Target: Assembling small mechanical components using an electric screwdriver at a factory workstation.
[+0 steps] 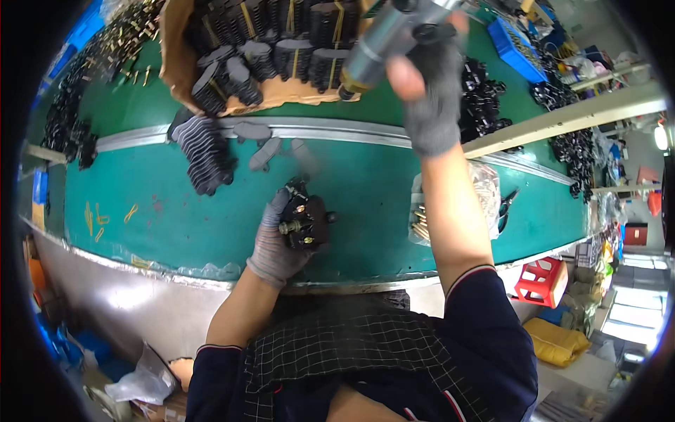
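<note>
My left hand [271, 246], in a pale grey glove, is closed around a black brake caliper [301, 219] held above the green table near its front edge. Brass-coloured fittings show on the caliper. Higher up and to the right, my right hand [436, 98], in a dark grey fingerless glove, grips a silver power screwdriver [376, 53] whose tip slants down and left. That tool is slightly blurred and overlaps the corner of a cardboard box. Loose brake pads [266, 155] lie beyond the caliper, and a row of stacked pads [204, 155] leans to their left.
The cardboard box [288, 105] at the back holds several banded pad bundles. Below my right forearm sits a plastic tray of brass pins [420, 228], with pliers [508, 207] beside it. A metal rail [337, 131] crosses the table; rubber bands [98, 219] lie left.
</note>
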Demonstrator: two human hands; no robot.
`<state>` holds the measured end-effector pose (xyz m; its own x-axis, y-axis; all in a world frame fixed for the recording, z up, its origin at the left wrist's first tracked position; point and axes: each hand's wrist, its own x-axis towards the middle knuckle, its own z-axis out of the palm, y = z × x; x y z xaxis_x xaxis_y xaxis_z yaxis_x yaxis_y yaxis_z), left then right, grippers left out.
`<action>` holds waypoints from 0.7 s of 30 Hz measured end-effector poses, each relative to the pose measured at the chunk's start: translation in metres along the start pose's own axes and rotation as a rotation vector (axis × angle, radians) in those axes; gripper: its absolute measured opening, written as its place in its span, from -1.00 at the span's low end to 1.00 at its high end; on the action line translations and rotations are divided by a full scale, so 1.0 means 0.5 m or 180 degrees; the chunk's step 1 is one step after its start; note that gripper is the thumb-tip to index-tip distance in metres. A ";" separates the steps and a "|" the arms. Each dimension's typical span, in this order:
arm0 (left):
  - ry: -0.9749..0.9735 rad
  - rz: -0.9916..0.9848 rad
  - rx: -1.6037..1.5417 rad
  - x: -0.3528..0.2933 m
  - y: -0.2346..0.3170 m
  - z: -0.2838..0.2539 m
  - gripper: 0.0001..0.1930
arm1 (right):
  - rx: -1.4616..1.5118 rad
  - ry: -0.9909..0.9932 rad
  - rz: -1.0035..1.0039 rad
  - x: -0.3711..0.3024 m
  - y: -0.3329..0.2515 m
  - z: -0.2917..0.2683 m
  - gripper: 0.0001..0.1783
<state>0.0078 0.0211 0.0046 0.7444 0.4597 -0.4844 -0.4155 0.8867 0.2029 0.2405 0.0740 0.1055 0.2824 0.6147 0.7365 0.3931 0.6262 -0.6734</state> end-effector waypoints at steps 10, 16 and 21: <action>0.0170 0.0103 0.0154 0.028 0.009 0.009 -0.36 | 0.1343 -0.1617 0.1175 -0.058 -0.034 0.044 -0.19; 0.0218 0.0023 0.0218 -0.010 -0.005 0.027 -0.36 | 0.2605 -0.0415 0.1872 -0.137 -0.107 0.089 -0.26; 0.0213 -0.0191 0.0279 -0.030 -0.023 0.023 -0.36 | 0.2706 -0.0515 0.1607 -0.171 -0.124 0.087 -0.32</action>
<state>0.0075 0.0046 0.0195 0.7287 0.4038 -0.5531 -0.3218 0.9149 0.2438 0.1541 0.0034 0.0813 0.0962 0.9214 0.3765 -0.5139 0.3699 -0.7740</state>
